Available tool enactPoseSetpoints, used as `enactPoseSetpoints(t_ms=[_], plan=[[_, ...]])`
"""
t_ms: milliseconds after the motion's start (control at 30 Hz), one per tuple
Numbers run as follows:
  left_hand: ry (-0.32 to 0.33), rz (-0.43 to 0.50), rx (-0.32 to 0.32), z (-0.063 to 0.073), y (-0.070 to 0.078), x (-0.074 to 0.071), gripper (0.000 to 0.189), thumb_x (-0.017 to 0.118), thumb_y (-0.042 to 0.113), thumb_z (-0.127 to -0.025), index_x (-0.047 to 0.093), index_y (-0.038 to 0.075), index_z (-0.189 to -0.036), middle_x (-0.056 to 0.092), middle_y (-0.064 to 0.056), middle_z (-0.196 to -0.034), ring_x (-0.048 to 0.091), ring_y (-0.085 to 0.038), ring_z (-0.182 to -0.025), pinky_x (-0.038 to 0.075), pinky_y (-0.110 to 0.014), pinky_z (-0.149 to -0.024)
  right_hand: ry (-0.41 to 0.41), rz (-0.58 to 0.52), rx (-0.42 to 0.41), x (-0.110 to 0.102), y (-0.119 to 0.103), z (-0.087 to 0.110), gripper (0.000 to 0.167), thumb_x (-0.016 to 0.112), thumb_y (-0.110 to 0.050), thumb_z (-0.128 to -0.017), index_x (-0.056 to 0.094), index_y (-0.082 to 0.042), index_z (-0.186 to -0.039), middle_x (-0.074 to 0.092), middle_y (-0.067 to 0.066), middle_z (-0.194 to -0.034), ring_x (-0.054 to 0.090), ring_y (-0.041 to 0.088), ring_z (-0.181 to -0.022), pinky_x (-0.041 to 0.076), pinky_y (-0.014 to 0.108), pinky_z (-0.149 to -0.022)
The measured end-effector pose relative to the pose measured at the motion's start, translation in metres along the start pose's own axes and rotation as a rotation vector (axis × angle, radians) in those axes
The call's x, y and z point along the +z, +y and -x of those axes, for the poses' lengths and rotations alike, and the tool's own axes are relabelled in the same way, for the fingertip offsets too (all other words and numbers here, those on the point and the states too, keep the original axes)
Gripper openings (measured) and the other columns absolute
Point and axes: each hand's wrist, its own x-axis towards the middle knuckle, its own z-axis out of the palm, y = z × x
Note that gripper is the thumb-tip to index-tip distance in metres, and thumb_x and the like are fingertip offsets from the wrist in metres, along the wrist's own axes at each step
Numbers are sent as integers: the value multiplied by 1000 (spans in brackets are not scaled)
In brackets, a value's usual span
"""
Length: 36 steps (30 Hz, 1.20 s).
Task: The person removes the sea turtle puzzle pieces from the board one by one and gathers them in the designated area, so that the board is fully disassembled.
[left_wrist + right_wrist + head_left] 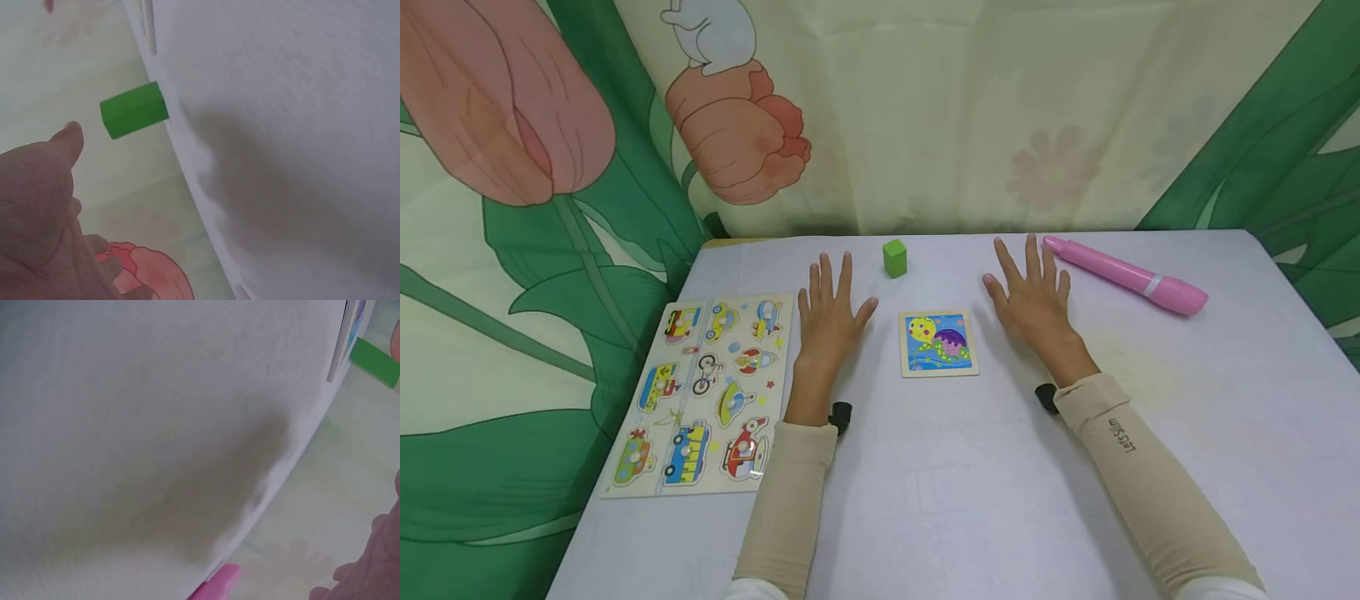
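Observation:
My left hand (pixel 829 329) is held palm down with its fingers spread, between a vehicle puzzle board (pixel 703 396) and a small turtle picture puzzle (pixel 939 344). On the other side of the turtle puzzle, my right hand (pixel 1036 307) has its fingers spread too and holds nothing. Its fingertips appear close to the tip of a pink pen-shaped object (pixel 1123 275); whether they touch cannot be told. A green block (pixel 895 258) stands at the back, between the two hands. In the left wrist view the green block (pixel 134 110) shows beyond the thumb.
A white-covered table (pixel 917 483) carries everything. Behind it hangs a curtain (pixel 925 117) printed with flowers and leaves, close to the table's back edge. Dark wrist cameras sit at the left wrist (pixel 841 417) and the right wrist (pixel 1047 397).

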Motion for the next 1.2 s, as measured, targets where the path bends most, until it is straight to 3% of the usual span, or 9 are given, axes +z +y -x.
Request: enactPoseSetpoints(t_ms=[333, 500, 667, 833, 933, 1100, 1200], plan=[[-26, 0, -7, 4, 5, -1, 84, 54, 48, -105, 5, 19, -167, -6, -16, -171, -8, -32, -157, 3, -56, -122, -10, -3, -8, 0, 0, -1, 67, 24, -55, -109, 1, -29, -166, -15, 19, -169, -19, 40, -153, -4, 70, -115], [-65, -64, 5, 11, 11, 2, 85, 57, 46, -104, 7, 18, -167, -4, -15, -171, -8, -31, -157, 4, -56, -123, -25, -1, -26, -2, -2, -1, 66, 27, -53, -109, 10, -25, -167, -10, 17, -170, -14, 40, -154, -3, 70, -115], [-136, -180, 94, 27, 26, 10, 78, 56, 45, -106, 17, 15, -166, 5, -14, -171, -1, -30, -157, 10, -55, -123, -104, -33, -61, -2, -10, -3, 64, 35, -48, -110, 21, -19, -166, -2, 17, -171, -7, 40, -155, 1, 69, -116], [-292, -270, 209, 50, 44, 16, 66, 49, 39, -109, 24, 10, -164, 13, -13, -170, 9, -30, -157, 19, -54, -121, -280, -72, -150, 1, -24, -4, 61, 46, -40, -109, 32, -15, -162, 9, 20, -169, 4, 43, -155, 11, 71, -113], [-364, -307, 278, 63, 51, 18, 64, 45, 39, -111, 24, 10, -164, 14, -12, -170, 12, -29, -156, 23, -53, -120, -344, -78, -198, 1, -32, -3, 58, 52, -34, -108, 38, -13, -160, 16, 20, -168, 9, 43, -155, 14, 71, -112], [-410, -352, 362, 73, 59, 22, 63, 40, 41, -111, 21, 14, -165, 12, -10, -171, 12, -26, -157, 26, -53, -119, -371, -60, -271, 5, -42, -5, 54, 61, -24, -105, 47, -13, -155, 29, 19, -165, 18, 41, -153, 20, 68, -109], [-416, -370, 370, 74, 60, 25, 62, 38, 39, -112, 19, 16, -166, 12, -9, -171, 12, -25, -157, 26, -54, -119, -367, -62, -316, 10, -46, -7, 51, 66, -21, -102, 53, -13, -151, 37, 19, -161, 25, 41, -150, 23, 67, -107]])
